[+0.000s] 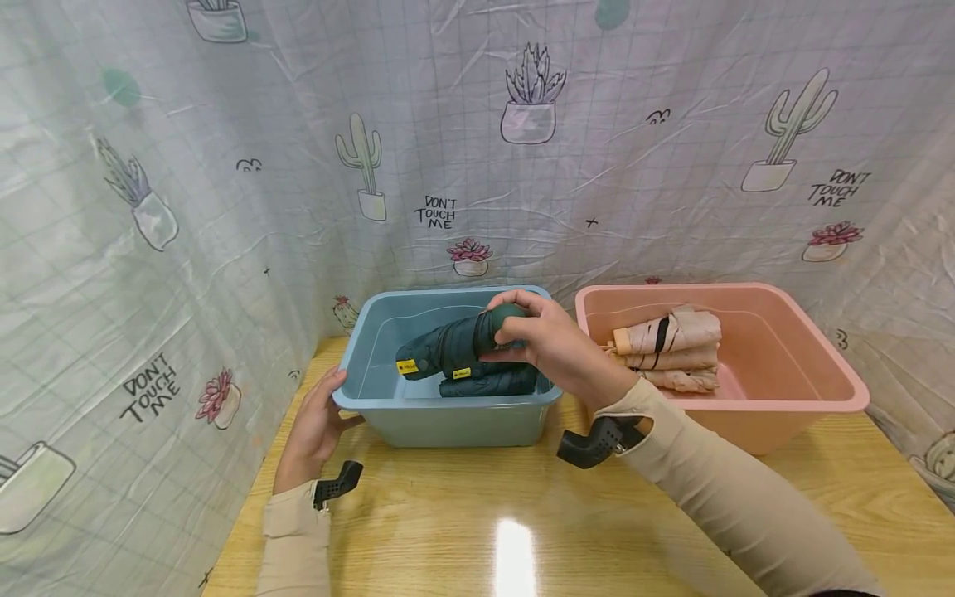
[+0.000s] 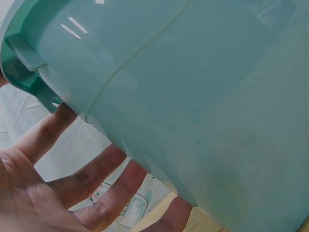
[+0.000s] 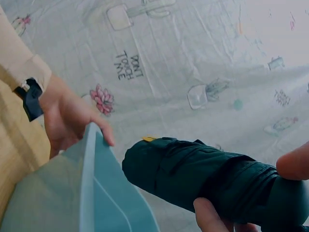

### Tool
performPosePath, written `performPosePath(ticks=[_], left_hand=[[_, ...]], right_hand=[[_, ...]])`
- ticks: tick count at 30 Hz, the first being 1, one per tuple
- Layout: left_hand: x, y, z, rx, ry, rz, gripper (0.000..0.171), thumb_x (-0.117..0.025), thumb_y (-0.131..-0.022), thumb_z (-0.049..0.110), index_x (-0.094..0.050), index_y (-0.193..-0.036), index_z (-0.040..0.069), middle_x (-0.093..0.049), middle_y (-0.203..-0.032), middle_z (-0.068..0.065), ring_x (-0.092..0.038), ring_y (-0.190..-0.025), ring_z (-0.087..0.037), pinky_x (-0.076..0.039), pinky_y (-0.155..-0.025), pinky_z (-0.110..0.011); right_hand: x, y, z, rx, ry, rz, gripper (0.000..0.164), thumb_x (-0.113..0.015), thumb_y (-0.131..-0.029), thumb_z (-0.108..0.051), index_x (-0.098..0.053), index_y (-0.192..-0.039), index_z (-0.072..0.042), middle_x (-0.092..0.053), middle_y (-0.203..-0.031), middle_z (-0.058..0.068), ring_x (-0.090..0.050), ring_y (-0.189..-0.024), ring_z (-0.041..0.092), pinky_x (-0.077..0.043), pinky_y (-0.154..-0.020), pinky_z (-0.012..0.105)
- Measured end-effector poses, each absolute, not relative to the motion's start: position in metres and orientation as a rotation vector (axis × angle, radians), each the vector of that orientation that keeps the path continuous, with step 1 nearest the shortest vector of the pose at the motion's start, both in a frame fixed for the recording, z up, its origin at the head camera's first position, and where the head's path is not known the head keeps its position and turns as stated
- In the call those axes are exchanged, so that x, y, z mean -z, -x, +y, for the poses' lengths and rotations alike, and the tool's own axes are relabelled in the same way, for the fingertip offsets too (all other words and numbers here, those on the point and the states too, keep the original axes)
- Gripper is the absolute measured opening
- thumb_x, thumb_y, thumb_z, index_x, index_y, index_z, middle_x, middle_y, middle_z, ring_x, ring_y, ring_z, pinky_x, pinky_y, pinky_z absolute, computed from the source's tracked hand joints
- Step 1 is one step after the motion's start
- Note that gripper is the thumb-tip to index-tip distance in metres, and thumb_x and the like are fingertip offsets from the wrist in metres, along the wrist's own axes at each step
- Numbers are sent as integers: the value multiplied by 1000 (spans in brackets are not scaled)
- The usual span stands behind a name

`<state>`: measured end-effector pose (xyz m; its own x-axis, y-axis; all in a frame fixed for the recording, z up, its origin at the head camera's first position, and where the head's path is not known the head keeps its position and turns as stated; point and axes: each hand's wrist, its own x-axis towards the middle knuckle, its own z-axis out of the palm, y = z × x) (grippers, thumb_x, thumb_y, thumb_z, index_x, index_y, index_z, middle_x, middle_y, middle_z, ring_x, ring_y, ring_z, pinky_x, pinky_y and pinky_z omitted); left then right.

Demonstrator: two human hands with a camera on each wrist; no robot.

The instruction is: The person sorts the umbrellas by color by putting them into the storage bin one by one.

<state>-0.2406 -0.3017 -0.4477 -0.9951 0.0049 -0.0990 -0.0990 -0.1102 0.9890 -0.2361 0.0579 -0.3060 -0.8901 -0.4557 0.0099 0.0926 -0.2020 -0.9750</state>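
My right hand [image 1: 559, 344] grips a folded dark green umbrella [image 1: 448, 344] near its rounded handle end. The umbrella slants above the blue bin [image 1: 455, 423], its yellow-tagged end toward the left. In the right wrist view, fingertips press both sides of the umbrella [image 3: 207, 174]. More folded dark green umbrellas [image 1: 492, 381] lie on the bin's floor, partly hidden by the held one. At the bin's left rim, my left hand [image 1: 313, 431] holds the edge. Its fingertips touch the outer wall in the left wrist view, where most of the thumb is out of sight.
To the right stands a pink bin [image 1: 783, 406] with several folded cream umbrellas [image 1: 671, 348] at its left side. Both bins rest on a wooden table [image 1: 418, 514]. Behind and to the left hangs a printed curtain [image 1: 261, 207].
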Motion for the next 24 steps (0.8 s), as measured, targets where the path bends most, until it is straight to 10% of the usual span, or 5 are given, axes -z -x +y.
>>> performPosePath(ticks=[13, 24], left_hand=[[451, 242, -303, -2288, 74, 2058, 60, -48, -108, 42, -36, -159, 13, -33, -163, -15, -28, -150, -34, -18, -110, -83], [452, 243, -304, -2280, 63, 2049, 61, -47, -107, 42, -35, -159, 12, -33, -163, -14, -29, -148, -35, -22, -111, -81]], right_hand=[[309, 284, 51, 2104, 192, 1852, 25, -58, -92, -2, -57, -117, -6, -50, -114, 10, -57, -94, 25, -55, -99, 51], [323, 316, 44, 2083, 25, 1843, 32, -59, -91, 5, -55, -123, 1, -44, -139, 15, -54, -109, 32, -50, -106, 56]])
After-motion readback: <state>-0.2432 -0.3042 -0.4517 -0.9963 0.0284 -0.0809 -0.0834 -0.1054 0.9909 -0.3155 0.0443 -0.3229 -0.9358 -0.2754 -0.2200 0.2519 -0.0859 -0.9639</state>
